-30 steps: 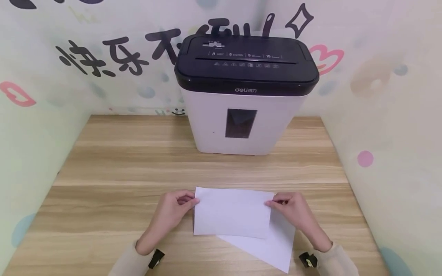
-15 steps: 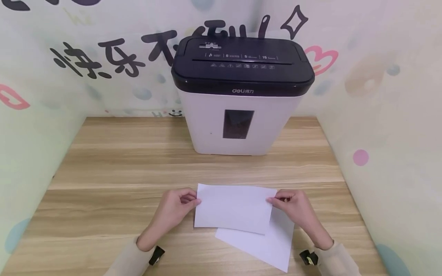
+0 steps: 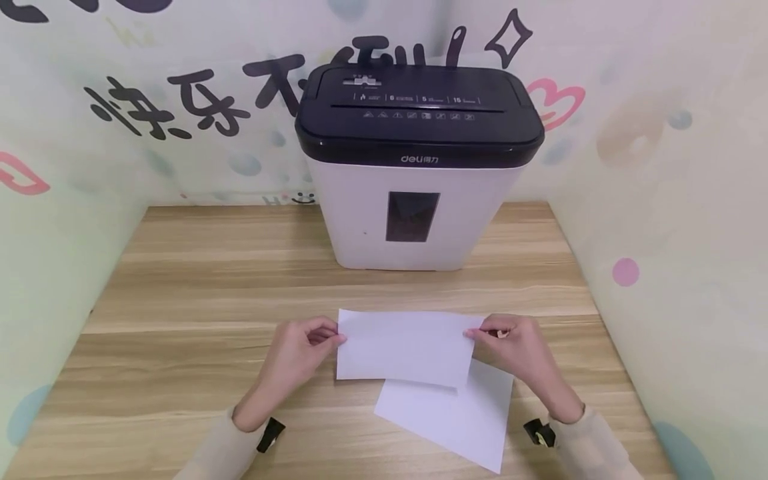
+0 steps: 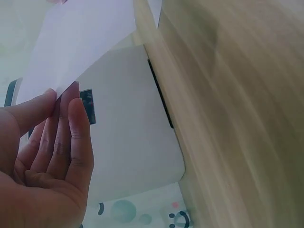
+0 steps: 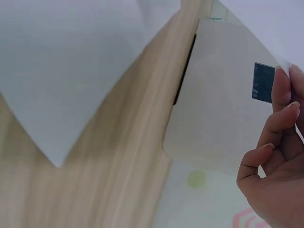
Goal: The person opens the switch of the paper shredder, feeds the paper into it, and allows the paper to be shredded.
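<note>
A white sheet of paper (image 3: 403, 348) is stretched between both hands, raised over the table in the head view. My left hand (image 3: 303, 347) pinches its left edge between thumb and fingers; in the left wrist view the thumb (image 4: 40, 107) presses against the fingertips there. At the sheet's upper right corner, my right hand (image 3: 517, 343) pinches it the same way. A second white sheet (image 3: 462, 427) lies aslant on the wood below, partly hidden by the held one. Behind them stands a white paper shredder (image 3: 366, 220) with a black top and a narrow feed slot (image 3: 420, 108).
The wood-grain table (image 3: 210, 300) is bounded by patterned walls at the back, left and right. A dark window (image 3: 413, 217) shows in the shredder's front. Black straps (image 3: 271, 435) sit at the wrists, below pale sleeves.
Both hands have moved the held sheet a little up and away, toward the shredder, uncovering more of the sheet below. The head view has shifted slightly.
</note>
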Demonstrator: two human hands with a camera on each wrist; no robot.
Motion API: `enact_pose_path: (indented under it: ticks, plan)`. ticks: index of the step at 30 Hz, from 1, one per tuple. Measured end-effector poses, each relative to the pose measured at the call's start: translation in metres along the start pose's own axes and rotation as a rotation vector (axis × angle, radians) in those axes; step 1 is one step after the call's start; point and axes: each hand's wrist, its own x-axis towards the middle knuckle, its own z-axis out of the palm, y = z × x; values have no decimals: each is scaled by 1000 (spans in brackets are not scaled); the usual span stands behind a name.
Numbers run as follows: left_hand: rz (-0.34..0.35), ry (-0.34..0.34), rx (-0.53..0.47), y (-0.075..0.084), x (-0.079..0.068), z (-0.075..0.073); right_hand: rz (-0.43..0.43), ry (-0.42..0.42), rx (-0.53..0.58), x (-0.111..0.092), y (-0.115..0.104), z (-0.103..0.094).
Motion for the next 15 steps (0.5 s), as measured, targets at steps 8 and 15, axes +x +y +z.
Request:
enact_pose_path:
  ticks: [8,15]
  plan:
    - [125,25,11,9,13,-7,-76,21,-18,18,-11,-18]
    - [189,64,47,24,24,-22,-141,37,-31,37,-26,-33]
